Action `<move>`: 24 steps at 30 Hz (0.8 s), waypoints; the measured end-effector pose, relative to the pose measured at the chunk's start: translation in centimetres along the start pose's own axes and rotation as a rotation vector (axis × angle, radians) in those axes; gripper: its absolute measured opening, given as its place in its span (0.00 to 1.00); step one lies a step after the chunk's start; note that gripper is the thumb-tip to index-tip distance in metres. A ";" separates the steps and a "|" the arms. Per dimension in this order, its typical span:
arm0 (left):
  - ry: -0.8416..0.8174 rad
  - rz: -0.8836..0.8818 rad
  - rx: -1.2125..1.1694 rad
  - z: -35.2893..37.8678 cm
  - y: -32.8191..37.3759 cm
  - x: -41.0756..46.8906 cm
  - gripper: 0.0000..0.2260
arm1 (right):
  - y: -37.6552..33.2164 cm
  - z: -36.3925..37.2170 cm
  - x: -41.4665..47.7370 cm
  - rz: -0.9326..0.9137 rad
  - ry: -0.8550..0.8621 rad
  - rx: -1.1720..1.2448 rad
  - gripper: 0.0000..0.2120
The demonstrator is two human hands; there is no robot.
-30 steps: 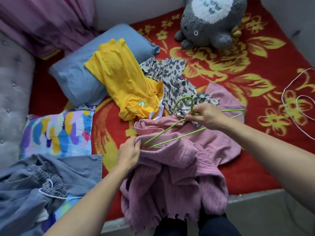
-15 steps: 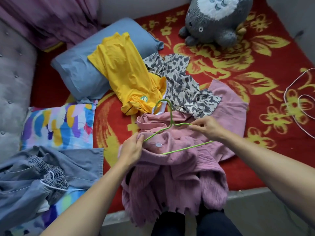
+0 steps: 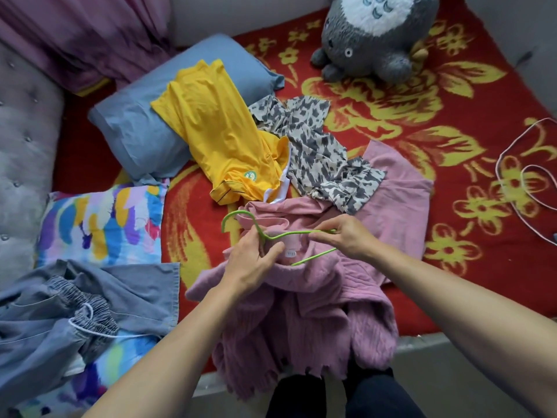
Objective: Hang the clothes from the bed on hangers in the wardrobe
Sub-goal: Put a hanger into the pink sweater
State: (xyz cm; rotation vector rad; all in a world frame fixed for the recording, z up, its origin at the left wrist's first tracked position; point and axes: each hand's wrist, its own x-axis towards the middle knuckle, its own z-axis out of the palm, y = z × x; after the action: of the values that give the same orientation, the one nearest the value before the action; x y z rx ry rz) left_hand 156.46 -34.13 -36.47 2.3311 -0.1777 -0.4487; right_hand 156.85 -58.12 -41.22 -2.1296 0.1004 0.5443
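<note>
A pink knitted sweater (image 3: 304,312) lies bunched at the bed's near edge, partly hanging over it. A thin green wire hanger (image 3: 241,215) sits at its neck opening, hook pointing left. My left hand (image 3: 251,260) grips the sweater's collar beside the hanger's neck. My right hand (image 3: 346,239) pinches the hanger's right arm. Behind lie a yellow shirt (image 3: 220,137) and a grey leopard-print top (image 3: 313,152). Grey-blue trousers (image 3: 75,309) with an elastic waist lie at the near left.
The bed has a red blanket with yellow flowers (image 3: 422,122). On it are a blue pillow (image 3: 135,128), a multicoloured pillow (image 3: 102,221), a grey plush toy (image 3: 376,34) and white wire hangers (image 3: 524,182) at the right. A grey tufted headboard (image 3: 21,146) stands left.
The green hanger has moved left and down into the sweater's neck opening. My left hand shifted up onto the collar, and my right hand came down and nearer with the hanger's arm.
</note>
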 end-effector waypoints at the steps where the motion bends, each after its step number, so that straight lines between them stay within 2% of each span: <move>1: 0.041 0.022 0.013 0.1 0.1 -0.2 0.08 | -0.4 0.4 -0.2 -0.016 -0.015 -0.012 0.22; 3: 0.088 0.062 0.047 0.0 -0.4 -0.5 0.04 | -1.2 1.0 -0.7 -0.024 -0.066 0.046 0.15; 5: 0.058 0.075 0.094 -0.1 -1.3 -0.7 0.07 | -1.9 0.9 -0.7 0.020 -0.165 0.193 0.12; 6: 0.032 0.077 0.111 -0.1 -1.6 -0.9 0.08 | -2.0 0.9 -0.4 0.063 -0.168 0.238 0.08; 7: 0.017 0.076 0.116 -0.1 -1.7 -1.2 0.09 | -1.9 0.8 0.3 0.106 -0.148 0.235 0.10; 9: 0.002 0.082 0.110 -0.2 -1.4 -1.8 0.12 | -1.4 0.9 2.3 0.179 -0.158 0.010 0.26; 11: -0.030 0.117 0.080 -0.4 -0.5 -2.5 0.12 | -1.5 1.7 3.9 0.241 -0.295 -0.155 0.36; 12: -0.053 0.144 0.073 -0.6 0.0 -2.9 0.12 | -1.8 2.4 4.5 0.257 -0.373 -0.207 0.36; 14: -0.086 0.175 0.080 -1.0 0.7 -3.5 0.11 | -2.3 3.7 5.0 0.252 -0.476 -0.412 0.27; 17: -0.086 0.155 0.082 -2.4 0.3 -3.5 0.10 | -1.8 4.3 4.2 0.196 -0.413 -0.695 0.13; 19: -0.070 0.120 0.082 -3.7 -1.0 -3.2 0.10 | -0.3 2.6 3.8 0.221 -0.358 -0.635 0.08; 20: -0.054 0.092 0.076 -4.2 -1.7 -3.0 0.10 | 0.4 1.4 3.7 0.244 -0.327 -0.521 0.05; 24: -0.001 -0.006 0.022 -5.0 -2.6 -1.6 0.12 | 1.0 -3.3 3.1 0.319 -0.132 -0.116 0.07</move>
State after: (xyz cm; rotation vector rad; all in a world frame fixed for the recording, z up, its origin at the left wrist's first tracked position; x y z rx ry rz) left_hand 156.77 -28.60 -34.55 2.3537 -0.1776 -0.4533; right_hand 160.47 -60.94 -41.64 -2.1961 0.3462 0.8948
